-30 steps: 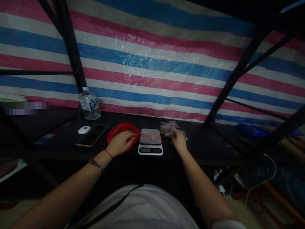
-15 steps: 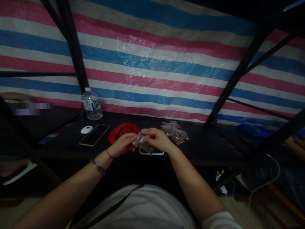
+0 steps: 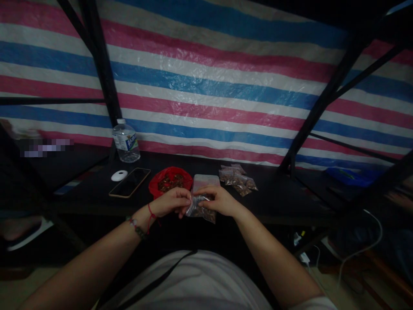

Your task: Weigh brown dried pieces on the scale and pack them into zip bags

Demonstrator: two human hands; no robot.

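A small clear zip bag (image 3: 206, 211) with brown bits inside is held in front of the table's near edge. My left hand (image 3: 172, 202), with a red string and a beaded bracelet at the wrist, pinches the bag's left end. My right hand (image 3: 221, 200) grips its upper right side, the fingers lying over the plastic. Just behind the hands, a pale flat device like a small scale (image 3: 206, 179) is partly covered by them. To its left, a red plastic bag (image 3: 155, 183), spread like a bowl, holds loose brown pieces (image 3: 172, 181).
Several filled zip bags (image 3: 238, 178) lie in a pile to the right. On the left are a phone (image 3: 129, 182), a white round object (image 3: 119, 175) and a clear plastic bottle (image 3: 126, 142). Black metal posts (image 3: 105, 82) frame the table before a striped sheet (image 3: 206, 86).
Both hands have come down and nearer to me with the zip bag. More of the scale-like device and of the red bag's contents now shows.
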